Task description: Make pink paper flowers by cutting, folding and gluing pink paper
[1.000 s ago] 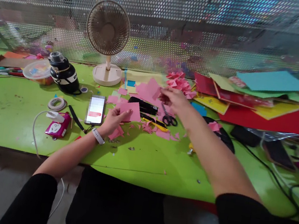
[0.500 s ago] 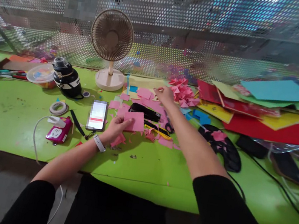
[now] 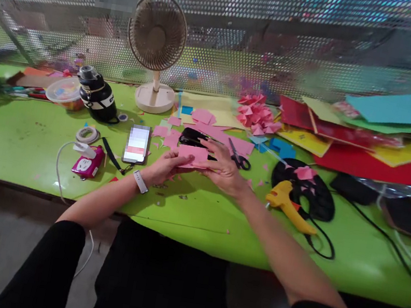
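Note:
Both of my hands meet over the green table (image 3: 195, 215) on a small pink paper square (image 3: 192, 153). My left hand (image 3: 166, 166) pinches its left side, with a white band on that wrist. My right hand (image 3: 224, 165) closes on its right side from above. Loose pink paper pieces (image 3: 204, 117) lie just behind, along with a black stapler (image 3: 192, 136) and scissors (image 3: 239, 157). A heap of folded pink paper shapes (image 3: 256, 115) sits further back.
A phone (image 3: 137, 143), tape roll (image 3: 88, 134), pink device with white cable (image 3: 87, 166), black bottle (image 3: 97, 95) and small fan (image 3: 156, 46) stand left. A yellow glue gun (image 3: 287, 204) and stacked coloured sheets (image 3: 382, 136) lie right, before a perforated metal screen (image 3: 287, 41).
My right hand has come back from the pink pile at the rear to the pink square in my left hand. The glue gun now shows where my arm covered it.

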Demonstrator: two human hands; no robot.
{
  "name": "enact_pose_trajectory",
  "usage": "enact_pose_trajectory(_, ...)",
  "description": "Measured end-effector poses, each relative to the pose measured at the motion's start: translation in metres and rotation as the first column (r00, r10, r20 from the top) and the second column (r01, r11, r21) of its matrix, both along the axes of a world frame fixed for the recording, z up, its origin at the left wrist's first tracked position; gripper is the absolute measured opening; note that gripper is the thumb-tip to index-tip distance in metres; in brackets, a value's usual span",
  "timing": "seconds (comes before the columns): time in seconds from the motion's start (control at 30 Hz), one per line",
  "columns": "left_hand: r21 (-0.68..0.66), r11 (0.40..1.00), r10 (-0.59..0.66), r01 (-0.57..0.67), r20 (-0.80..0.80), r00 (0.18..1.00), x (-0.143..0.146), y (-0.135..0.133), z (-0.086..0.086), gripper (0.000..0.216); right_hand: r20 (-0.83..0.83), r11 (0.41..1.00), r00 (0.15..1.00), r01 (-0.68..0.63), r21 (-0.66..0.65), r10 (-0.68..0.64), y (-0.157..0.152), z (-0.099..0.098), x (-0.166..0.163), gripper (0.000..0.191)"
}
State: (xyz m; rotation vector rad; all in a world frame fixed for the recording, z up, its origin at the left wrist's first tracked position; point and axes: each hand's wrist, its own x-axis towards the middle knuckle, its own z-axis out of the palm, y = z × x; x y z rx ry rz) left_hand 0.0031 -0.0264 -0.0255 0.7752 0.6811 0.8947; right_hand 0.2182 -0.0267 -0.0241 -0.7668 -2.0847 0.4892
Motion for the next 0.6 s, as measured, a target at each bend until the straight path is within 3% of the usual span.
enact_pose_trajectory(0.13,-0.021,1.0,0.005,-0.005,0.016,1.0,-0.001,0.0,-0.004,0.022,-0.155,0.982,0.987,0.019,-0.186,-0.049,-0.005,-0.004,-0.008,0.013)
enact_pose_trajectory(0.3,0.039,0.994,-0.107,0.104,0.076,0.991,0.0,-0.002,-0.007,0.038,-0.342,0.861,0.905,0.049,-0.506,-0.252,-0.013,-0.018,-0.013,0.028)
enact_pose_trajectory(0.4,0.094,0.987,-0.132,0.128,0.041,0.99,0.001,-0.005,-0.005,0.052,-0.344,0.825,0.89,0.062,-0.561,-0.3,-0.013,-0.026,-0.012,0.03)
enact_pose_trajectory(0.6,0.219,0.96,-0.134,0.173,-0.182,0.974,0.003,-0.009,-0.001,0.05,-0.333,0.821,0.874,0.12,-0.559,-0.355,-0.018,-0.022,-0.014,0.035)
